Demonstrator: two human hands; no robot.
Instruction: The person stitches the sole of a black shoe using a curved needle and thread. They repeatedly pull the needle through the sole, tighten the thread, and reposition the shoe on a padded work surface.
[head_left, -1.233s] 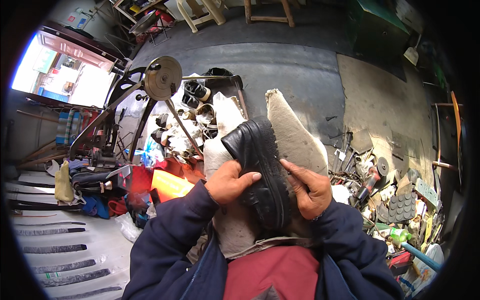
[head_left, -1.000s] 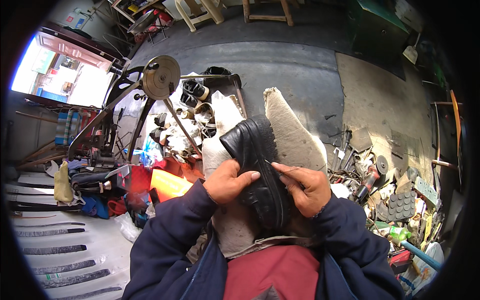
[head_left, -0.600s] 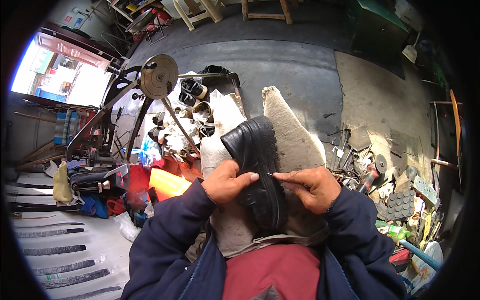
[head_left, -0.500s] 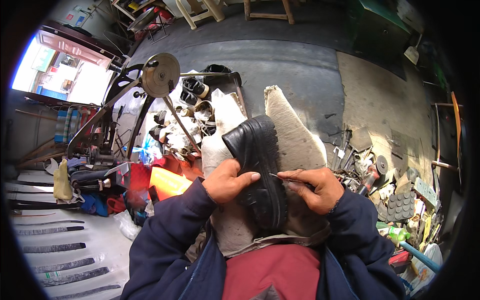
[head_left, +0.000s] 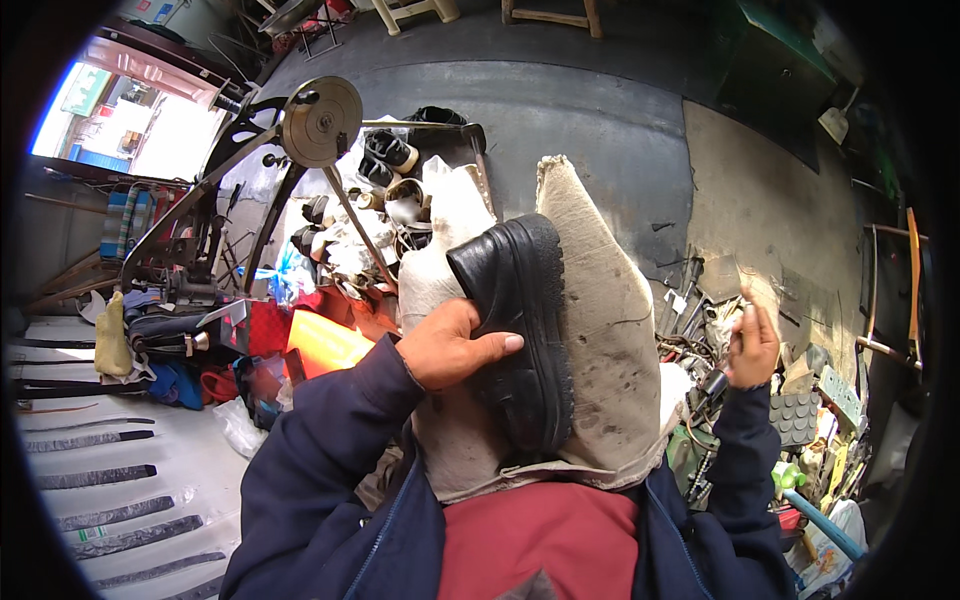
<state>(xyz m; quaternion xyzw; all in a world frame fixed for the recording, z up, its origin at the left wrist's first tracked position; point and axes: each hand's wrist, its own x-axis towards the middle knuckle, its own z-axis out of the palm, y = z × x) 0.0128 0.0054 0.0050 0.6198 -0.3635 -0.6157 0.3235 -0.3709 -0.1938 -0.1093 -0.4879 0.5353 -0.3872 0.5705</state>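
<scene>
A black leather shoe (head_left: 515,330) lies on its side across my lap, with its thick ridged sole edge turned to the right. My left hand (head_left: 455,345) grips it from the left, the thumb pressed on the upper near the welt. Out to the right, away from the shoe, my right hand (head_left: 752,345) is raised above a pile of tools with its fingers drawn together. Whatever they pinch is too small and blurred to name. Beneath the shoe, a stained beige apron cloth (head_left: 610,380) covers my legs.
A hand-cranked machine with a round wheel (head_left: 322,122) stands at the left. Several worn shoes (head_left: 388,155) lie beyond my lap. An orange bag (head_left: 325,345) sits by my left arm. Rubber pieces (head_left: 795,418) and a blue handle (head_left: 825,522) crowd the right side.
My right hand has left the shoe's edge, where it held a thin metal tool, and swung out to the right. My left hand keeps its grip on the shoe.
</scene>
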